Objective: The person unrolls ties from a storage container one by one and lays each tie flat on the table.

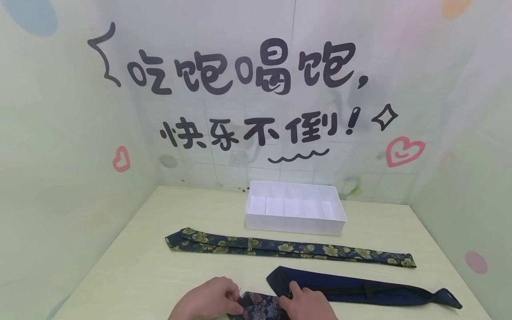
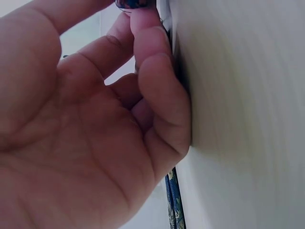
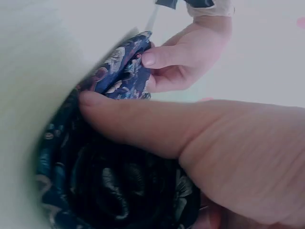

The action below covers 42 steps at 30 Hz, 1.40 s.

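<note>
A dark blue necktie with pink and pale flowers [image 1: 260, 306] lies at the front of the table. Seen from the right wrist, much of it is wound into a thick roll. My left hand [image 1: 210, 298] pinches the tie's pointed end between thumb and fingers, its other fingers curled close over the tabletop. My right hand [image 1: 307, 304] grips the roll, the thumb [image 3: 128, 119] laid across its upper side. Just beyond the right hand, a plain navy necktie [image 1: 340, 280] lies stretched out with its back facing up, partly covered by that hand.
Farther back, a navy necktie with yellow-green flowers [image 1: 288, 249] lies lengthwise across the table [image 1: 132, 266]. Behind it stands a white box [image 1: 294, 223] divided into several compartments. Printed curtains [image 1: 248, 102] enclose the table at the back and both sides.
</note>
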Tool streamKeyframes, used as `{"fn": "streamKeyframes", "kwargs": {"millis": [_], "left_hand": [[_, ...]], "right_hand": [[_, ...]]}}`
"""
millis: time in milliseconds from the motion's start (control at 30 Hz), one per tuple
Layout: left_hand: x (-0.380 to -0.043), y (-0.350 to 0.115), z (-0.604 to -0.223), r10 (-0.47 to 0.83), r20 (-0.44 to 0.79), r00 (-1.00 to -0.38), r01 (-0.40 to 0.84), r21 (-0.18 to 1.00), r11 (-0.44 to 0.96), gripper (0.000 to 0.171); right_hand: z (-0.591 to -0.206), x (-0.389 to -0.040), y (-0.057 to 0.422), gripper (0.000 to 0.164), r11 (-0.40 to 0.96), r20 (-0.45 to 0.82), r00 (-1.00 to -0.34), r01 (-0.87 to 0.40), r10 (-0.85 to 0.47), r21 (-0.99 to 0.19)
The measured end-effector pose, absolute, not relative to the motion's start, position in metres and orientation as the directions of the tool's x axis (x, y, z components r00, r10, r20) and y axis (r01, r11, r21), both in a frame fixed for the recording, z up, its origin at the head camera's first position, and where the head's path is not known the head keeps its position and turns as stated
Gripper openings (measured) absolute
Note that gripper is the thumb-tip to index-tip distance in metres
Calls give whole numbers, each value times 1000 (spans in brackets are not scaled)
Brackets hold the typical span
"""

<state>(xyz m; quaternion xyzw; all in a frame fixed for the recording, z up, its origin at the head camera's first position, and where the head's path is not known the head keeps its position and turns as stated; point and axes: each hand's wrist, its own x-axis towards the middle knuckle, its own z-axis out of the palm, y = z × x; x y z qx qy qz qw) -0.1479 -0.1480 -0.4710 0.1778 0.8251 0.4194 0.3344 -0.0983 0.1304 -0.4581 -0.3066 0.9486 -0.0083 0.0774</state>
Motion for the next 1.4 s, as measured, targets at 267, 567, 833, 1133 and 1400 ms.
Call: {"fn": "streamKeyframes", "kwargs": {"millis": [267, 567, 833, 1133, 1400], "left_hand": [[-150, -148, -471, 593, -379, -711, 46, 816, 577, 36], [-150, -147, -471, 601, -382, -702, 48, 817, 575, 32], [-153, -149, -467, 613, -387, -689, 71, 805, 589, 29], [-155, -150, -465, 583, -433, -687, 52, 772, 634, 24], [-168, -154, -487, 602, -437, -668, 70, 769, 636, 27]], "right_hand": [[-460, -100, 137, 31, 807, -103, -800, -585, -591, -84], [-453, -105, 160, 28, 779, -155, -782, -536, -603, -325], [-448, -108, 180, 34, 698, -175, -743, -483, -646, -529], [-446, -106, 197, 45, 676, -213, -757, -374, -618, -635], [-445, -102, 215, 49, 656, -239, -776, -277, -584, -702]]}}
